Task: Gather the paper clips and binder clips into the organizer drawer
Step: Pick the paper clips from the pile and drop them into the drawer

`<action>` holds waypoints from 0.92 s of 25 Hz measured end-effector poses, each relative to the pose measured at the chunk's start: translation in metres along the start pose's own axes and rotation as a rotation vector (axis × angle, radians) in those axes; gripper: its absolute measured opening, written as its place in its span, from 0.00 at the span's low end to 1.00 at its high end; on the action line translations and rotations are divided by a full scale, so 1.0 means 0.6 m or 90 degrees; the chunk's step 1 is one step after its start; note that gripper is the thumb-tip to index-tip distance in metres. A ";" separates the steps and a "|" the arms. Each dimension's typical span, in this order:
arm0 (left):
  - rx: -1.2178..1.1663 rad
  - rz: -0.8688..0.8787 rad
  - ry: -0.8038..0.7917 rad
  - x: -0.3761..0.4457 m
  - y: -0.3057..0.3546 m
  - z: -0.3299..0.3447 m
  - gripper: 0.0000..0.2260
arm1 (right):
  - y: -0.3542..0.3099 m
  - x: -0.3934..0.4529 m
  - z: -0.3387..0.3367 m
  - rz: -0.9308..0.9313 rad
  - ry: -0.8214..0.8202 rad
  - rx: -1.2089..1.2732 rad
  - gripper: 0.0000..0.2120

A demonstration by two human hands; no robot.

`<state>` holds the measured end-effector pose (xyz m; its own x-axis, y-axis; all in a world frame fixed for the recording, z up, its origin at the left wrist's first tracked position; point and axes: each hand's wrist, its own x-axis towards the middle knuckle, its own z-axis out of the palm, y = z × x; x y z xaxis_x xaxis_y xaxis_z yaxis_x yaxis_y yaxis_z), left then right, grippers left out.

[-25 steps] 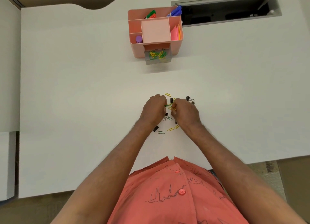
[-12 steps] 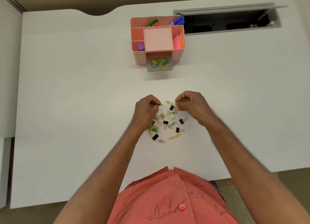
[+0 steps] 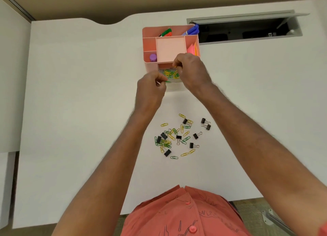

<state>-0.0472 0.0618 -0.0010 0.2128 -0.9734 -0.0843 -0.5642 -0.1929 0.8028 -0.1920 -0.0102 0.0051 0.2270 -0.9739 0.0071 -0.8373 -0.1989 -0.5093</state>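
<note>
A pink desk organizer [image 3: 150, 41] stands at the far middle of the white desk. Its clear drawer [image 3: 170, 74] is pulled out and holds green and yellow paper clips. My left hand [image 3: 151, 91] hovers at the drawer's front left, pinching a green paper clip [image 3: 167, 81]. Over the drawer's right side, my right hand [image 3: 192, 71] pinches a yellow paper clip [image 3: 175, 67]. A scatter of paper clips [image 3: 172, 138] and black binder clips [image 3: 206, 123] lies on the desk nearer to me, between my forearms.
The organizer holds markers [image 3: 166, 32], a purple cap [image 3: 153, 57] and pink sticky notes [image 3: 192, 49]. An open grey cable hatch [image 3: 247, 28] lies in the desk behind and to the right. My orange shirt [image 3: 185, 214] fills the bottom edge.
Both hands lifted from the pile and travelled forward to the drawer, each carrying a paper clip. The view also shifted, so the organizer sits lower in the frame.
</note>
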 end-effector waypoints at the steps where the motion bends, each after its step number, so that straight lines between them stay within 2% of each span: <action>1: 0.030 0.021 0.012 0.017 0.005 0.001 0.08 | 0.002 0.003 0.003 -0.003 -0.004 0.001 0.08; 7: 0.285 0.060 0.025 0.080 0.013 0.034 0.09 | 0.035 -0.030 0.000 0.006 0.058 0.100 0.09; 13: 0.278 0.127 0.023 0.051 -0.002 0.038 0.11 | 0.061 -0.103 0.001 0.059 0.111 0.192 0.09; 15: 0.259 0.144 0.034 0.013 -0.017 0.034 0.10 | 0.069 -0.142 0.017 0.094 0.080 0.210 0.08; 17: 0.243 0.125 -0.002 -0.033 -0.045 0.033 0.09 | 0.080 -0.186 0.038 0.111 0.001 0.189 0.07; 21: 0.270 0.029 -0.192 -0.120 -0.113 0.037 0.12 | 0.091 -0.258 0.073 0.046 -0.172 0.053 0.15; 23: 0.293 0.011 -0.235 -0.143 -0.133 0.042 0.14 | 0.092 -0.269 0.080 0.010 -0.205 0.003 0.16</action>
<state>-0.0404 0.1577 -0.0730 -0.0441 -0.9394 -0.3399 -0.8710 -0.1305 0.4736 -0.2511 0.1415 -0.0658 0.3606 -0.8916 -0.2739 -0.8399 -0.1827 -0.5111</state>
